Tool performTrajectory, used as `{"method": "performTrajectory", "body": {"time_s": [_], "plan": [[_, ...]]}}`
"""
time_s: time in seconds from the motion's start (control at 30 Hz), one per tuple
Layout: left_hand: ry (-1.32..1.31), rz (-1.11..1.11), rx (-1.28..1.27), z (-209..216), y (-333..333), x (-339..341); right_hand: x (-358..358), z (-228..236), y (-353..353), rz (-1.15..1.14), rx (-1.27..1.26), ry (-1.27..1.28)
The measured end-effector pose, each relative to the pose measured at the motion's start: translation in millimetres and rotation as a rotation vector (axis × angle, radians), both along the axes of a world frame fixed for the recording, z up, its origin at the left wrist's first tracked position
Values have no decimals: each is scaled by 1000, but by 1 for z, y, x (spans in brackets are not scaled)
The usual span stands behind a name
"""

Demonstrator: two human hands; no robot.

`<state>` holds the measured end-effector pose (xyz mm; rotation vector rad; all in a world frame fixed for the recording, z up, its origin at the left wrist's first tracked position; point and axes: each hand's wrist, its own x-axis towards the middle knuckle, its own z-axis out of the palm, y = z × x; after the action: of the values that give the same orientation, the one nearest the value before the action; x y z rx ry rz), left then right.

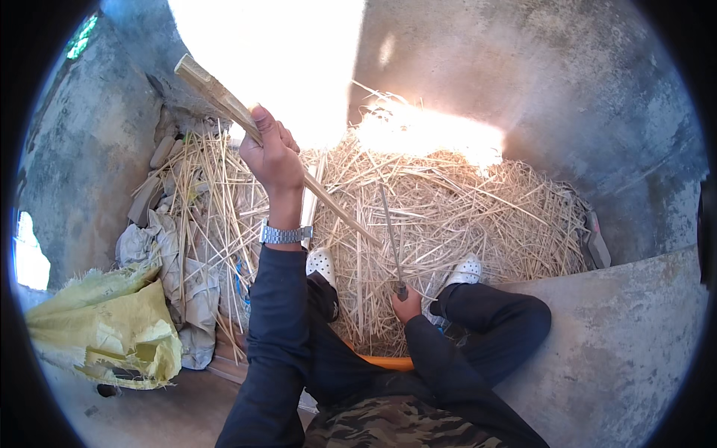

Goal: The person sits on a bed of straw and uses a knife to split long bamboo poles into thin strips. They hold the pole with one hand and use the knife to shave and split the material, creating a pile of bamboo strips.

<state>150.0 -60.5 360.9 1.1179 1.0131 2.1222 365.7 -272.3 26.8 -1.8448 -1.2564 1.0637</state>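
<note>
My left hand (273,157), raised and wearing a metal watch (285,233) at the wrist, is closed around a long pale strip of split wood, perhaps bamboo (216,94). The strip slants from upper left down toward the middle, its thicker end at the top. Lower and to the right, my right hand (408,305) grips the dark handle of a long thin-bladed knife (390,235). Its blade points up and away from me. The strip's lower end lies just left of the blade in the picture; whether they touch I cannot tell.
A heap of pale slivers and shavings (441,194) covers the floor around my white clogs (464,269). Torn yellow sacking (112,328) and grey cloth (198,299) lie at left. Bricks (146,196) line the left wall. A concrete ledge (605,321) runs at right. Glare washes out the far side.
</note>
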Motion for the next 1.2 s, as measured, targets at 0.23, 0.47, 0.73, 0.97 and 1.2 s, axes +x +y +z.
{"method": "performTrajectory", "body": {"time_s": [0.23, 0.47, 0.73, 0.97, 1.2], "plan": [[71, -11, -17, -6, -5, 4, 27, -73, -42, 88, -511, -259], [222, -118, 103, 16, -32, 41, 27, -17, -17, -24, -561, 58], [724, -475, 343, 13, -100, 125, 47, 57, -27, -202, -223, 312], [906, -693, 480, -2, -143, 166, 77, 143, -66, -524, -37, 669], [1010, -709, 653, 21, -171, 174, 134, 248, -112, -555, 226, 534]]}}
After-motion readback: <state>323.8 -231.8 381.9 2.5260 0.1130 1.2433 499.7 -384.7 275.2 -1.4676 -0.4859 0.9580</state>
